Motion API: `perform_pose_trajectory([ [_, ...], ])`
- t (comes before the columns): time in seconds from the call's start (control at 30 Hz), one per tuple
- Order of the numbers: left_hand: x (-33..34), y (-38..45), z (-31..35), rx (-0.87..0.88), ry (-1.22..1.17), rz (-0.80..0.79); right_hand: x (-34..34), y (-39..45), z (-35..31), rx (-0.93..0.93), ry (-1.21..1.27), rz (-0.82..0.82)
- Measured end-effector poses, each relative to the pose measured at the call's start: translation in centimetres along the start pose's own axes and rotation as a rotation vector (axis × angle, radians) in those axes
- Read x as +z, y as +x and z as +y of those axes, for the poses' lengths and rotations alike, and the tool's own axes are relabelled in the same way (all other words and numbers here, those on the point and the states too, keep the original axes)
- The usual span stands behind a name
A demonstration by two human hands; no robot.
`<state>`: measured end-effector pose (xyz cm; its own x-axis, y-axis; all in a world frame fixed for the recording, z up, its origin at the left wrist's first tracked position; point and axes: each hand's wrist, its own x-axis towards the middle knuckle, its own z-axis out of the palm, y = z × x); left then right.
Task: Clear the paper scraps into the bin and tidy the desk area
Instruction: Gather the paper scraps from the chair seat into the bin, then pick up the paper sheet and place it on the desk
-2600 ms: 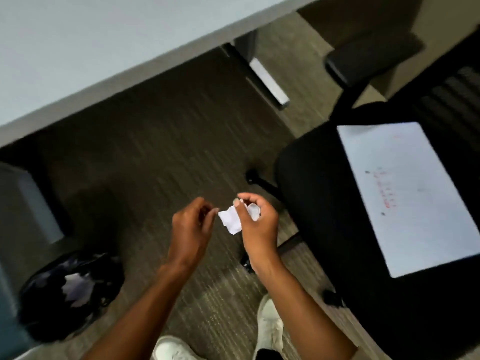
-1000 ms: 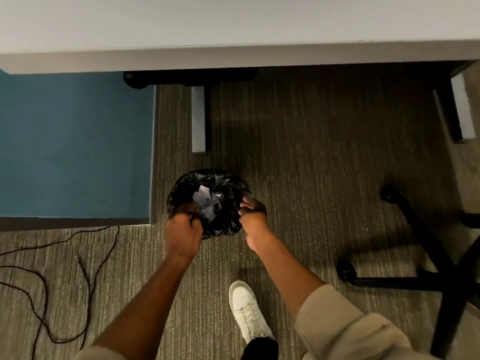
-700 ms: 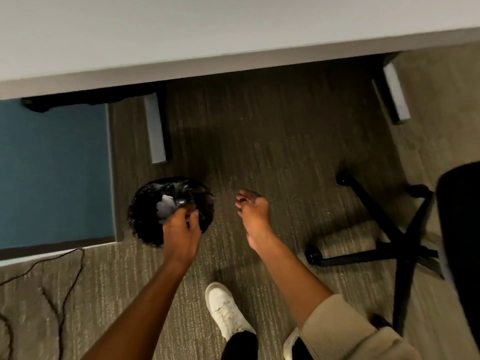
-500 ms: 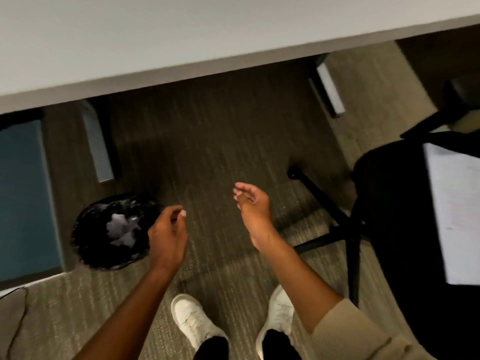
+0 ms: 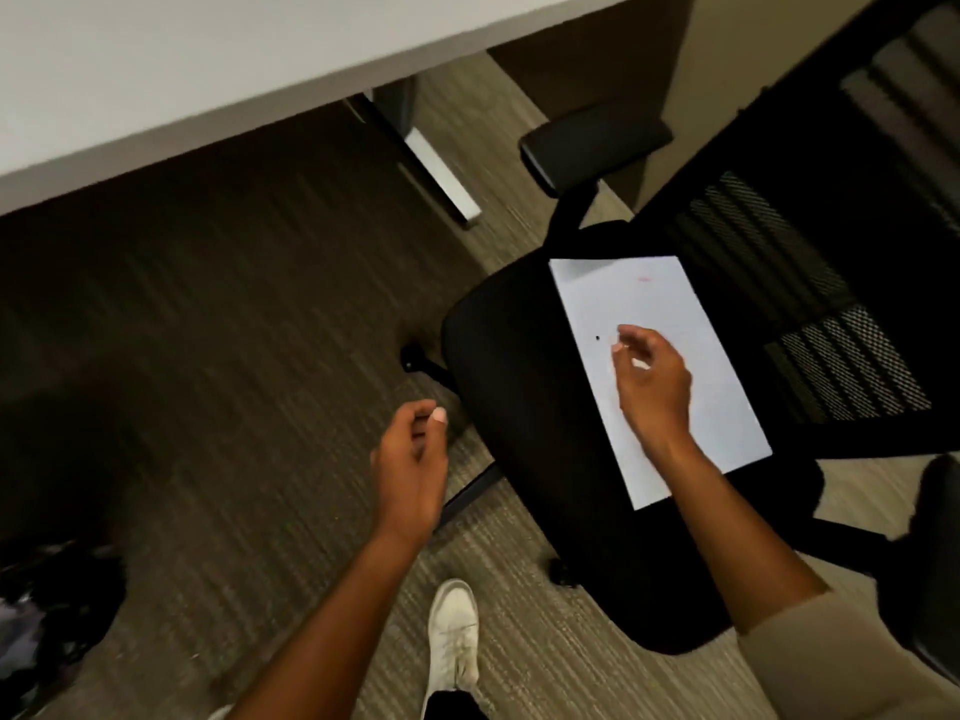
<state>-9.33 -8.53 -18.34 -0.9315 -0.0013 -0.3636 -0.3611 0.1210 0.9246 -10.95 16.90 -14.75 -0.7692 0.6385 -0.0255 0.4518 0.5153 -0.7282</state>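
A white sheet of paper [image 5: 670, 324] with faint red marks lies on the black seat of an office chair [image 5: 519, 387] at the right. My right hand [image 5: 652, 387] hovers over the middle of the sheet, fingers loosely curled and apart, holding nothing. My left hand [image 5: 410, 465] hangs over the carpet just left of the seat, fingers loosely bent and empty. The black-lined bin [image 5: 47, 615], with pale paper scraps inside, sits at the lower left edge, far from both hands.
The white desk [image 5: 208, 65] runs across the top, with its metal leg [image 5: 436, 168] on the carpet. The chair's armrest [image 5: 592, 142], mesh back [image 5: 841, 283] and wheeled base crowd the right side. My white shoe [image 5: 454, 636] is at the bottom.
Both hands left the bin, where the scraps now lie. The view swung right to the chair, and my right hand moved over the sheet on the seat.
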Motion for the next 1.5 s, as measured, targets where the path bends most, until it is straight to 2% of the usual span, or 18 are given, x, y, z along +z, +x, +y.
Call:
perform_pose_trajectory([
  [0.13,7.1,-0.8,1.3,-0.04,-0.03,-0.063,-5.0,3.7,5.5,0.092,-0.059,0.097],
  [0.33,14.4,-2.9,1.5,-0.155,-0.031,-0.101,-8.8,6.0,12.0,0.301,-0.117,0.182],
  [0.47,17.4,-3.6,1.7,-0.2,-0.012,-0.137,-9.9,6.3,15.5,0.404,-0.217,0.072],
  [0.63,19.4,-3.7,1.6,-0.204,0.022,-0.239,-10.6,7.0,17.0,0.408,-0.404,-0.024],
  [0.77,20.0,-3.9,1.1,-0.233,0.125,-0.227,-11.3,7.5,17.0,0.515,-0.365,-0.119],
  [0.9,18.7,-4.4,1.2,-0.227,0.245,-0.22,-12.2,6.4,16.6,0.601,-0.174,-0.196],
  [1.0,17.0,-4.7,1.6,-0.216,0.323,-0.216,-12.4,4.7,15.4,0.623,-0.069,-0.21],
  [1.17,12.5,-5.0,4.8,-0.194,0.321,-0.222,-12.6,0.5,10.9,0.599,0.107,-0.16],
  [1.33,6.3,-4.5,12.3,-0.052,0.372,-0.226,-13.9,-1.9,3.2,0.484,0.222,-0.132],
  [1.5,0.4,-4.8,23.1,0.1,0.376,-0.179,-15.9,-1.5,-8.1,0.337,0.367,-0.098],
])
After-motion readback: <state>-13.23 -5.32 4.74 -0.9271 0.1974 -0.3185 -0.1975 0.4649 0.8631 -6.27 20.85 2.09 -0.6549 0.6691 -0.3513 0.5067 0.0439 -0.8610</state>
